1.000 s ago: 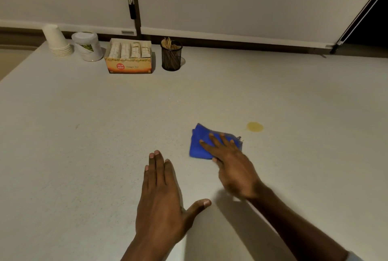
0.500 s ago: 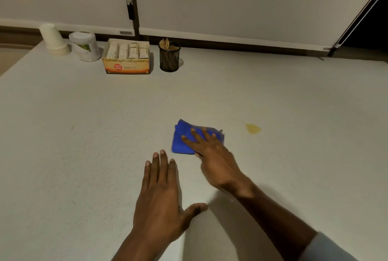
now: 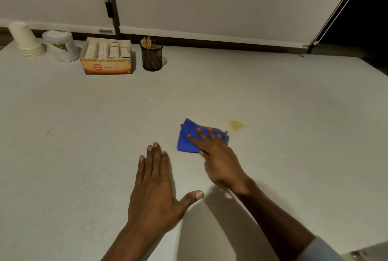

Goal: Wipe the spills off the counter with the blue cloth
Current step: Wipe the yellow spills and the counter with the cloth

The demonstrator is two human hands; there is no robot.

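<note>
Right hand (image 3: 218,155) flat on blue cloth (image 3: 186,141), fingers spread, pressing it to counter (image 3: 294,134); left hand (image 3: 155,187) open, palm-down, empty; yellow spill (image 3: 236,125) just beyond cloth's right edge, right hand nearer

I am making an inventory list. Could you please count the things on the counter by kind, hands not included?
Blue cloth: 1
Yellow spill: 1
Stack of white paper cups: 1
White container: 1
Box of packets: 1
Black mesh holder with sticks: 1
Total: 6
</note>
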